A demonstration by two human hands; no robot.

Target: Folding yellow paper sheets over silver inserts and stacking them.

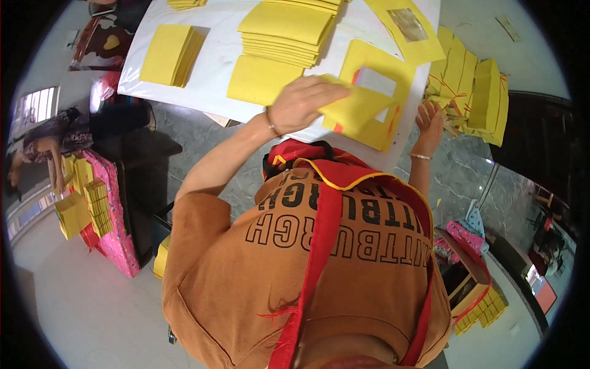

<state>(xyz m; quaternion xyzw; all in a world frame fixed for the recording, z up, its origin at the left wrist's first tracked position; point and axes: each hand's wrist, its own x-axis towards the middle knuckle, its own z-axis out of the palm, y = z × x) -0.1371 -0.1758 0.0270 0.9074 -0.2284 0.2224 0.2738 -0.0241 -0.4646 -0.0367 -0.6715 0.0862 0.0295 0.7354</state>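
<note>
My left hand point(307, 101) is closed on the edge of a folded-looking yellow paper sheet point(358, 108), slightly blurred. That sheet hangs over a larger yellow paper sheet point(361, 58) on the white table. Between them shows a white rectangular piece point(376, 81) with orange ends. Beyond the table's right edge is my right hand point(428, 126), raised with its fingers loosely apart and nothing visible in them. Close by are yellow paper bundles point(488, 101) with thin red ties. Left of my left hand, a tall fanned stack of yellow paper point(283, 31) lies on the table.
A smaller yellow stack point(169, 55) sits on the white table point(215, 37) at the left. Another yellow sheet with a shiny patch point(407, 24) lies at its far right corner. On the far left, a person point(52, 144) stands by a pink-covered table point(114, 209) with yellow bundles.
</note>
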